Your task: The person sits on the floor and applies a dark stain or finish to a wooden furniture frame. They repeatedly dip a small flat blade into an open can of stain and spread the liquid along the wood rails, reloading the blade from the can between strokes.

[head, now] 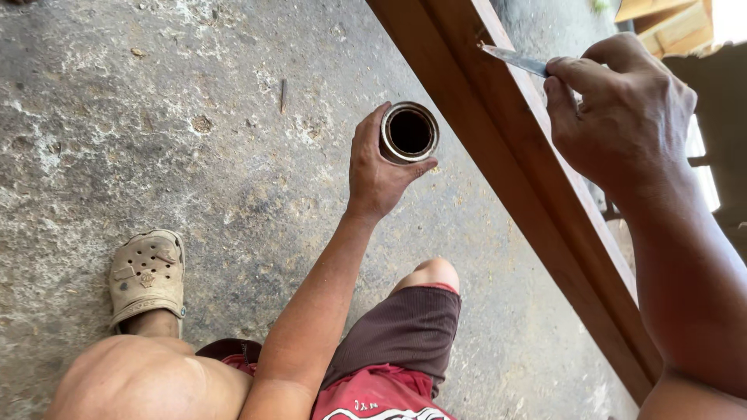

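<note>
My left hand grips a small round metal can, its dark open mouth facing up at me. My right hand is closed on a thin metal blade, whose tip touches the upper face of a long brown wooden frame piece. That wood runs diagonally from the top centre down to the lower right. The can sits just left of the wood, a short gap apart from it.
Rough grey concrete floor lies below. My bent knees, dark and red shorts and a tan clog on my left foot show at the bottom. Pale wooden pieces lie at the top right.
</note>
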